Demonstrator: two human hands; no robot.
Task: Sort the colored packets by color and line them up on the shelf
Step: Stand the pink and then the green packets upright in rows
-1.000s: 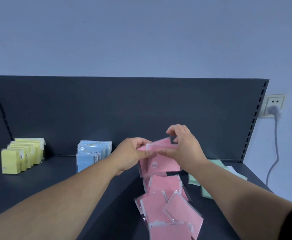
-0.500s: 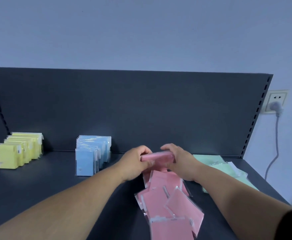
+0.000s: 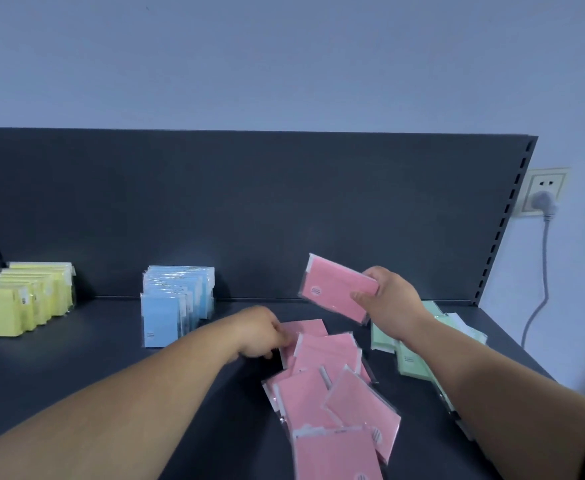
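Currently, the head view shows the right hand (image 3: 393,299) raised above the shelf (image 3: 93,375), in front of the back panel (image 3: 249,202); it pinches the held pink packet (image 3: 336,289) at its right end, thumb across the front face and fingers behind the upper edge; the packet is clear of the surface, tilted with its left end higher, label sticker at lower left; whether more than one packet is in this grip cannot be determined. The left hand (image 3: 260,332) is low on the shelf, fingers curled down against the left edge of the farthest packet of the pink pile (image 3: 325,393); whether it pinches that packet or only touches it cannot be determined. The pink pile lies loose and overlapping, running from centre toward the near edge; the green packets (image 3: 416,362) lie flat just right of it, partly hidden by the right forearm. The blue row (image 3: 176,299) stands upright left of centre, front to back; the yellow row (image 3: 24,299) stands likewise at far left, well apart from it. On the wall at right, a wall socket (image 3: 544,183) carries a plug (image 3: 545,202); its cable (image 3: 540,289) hangs down.
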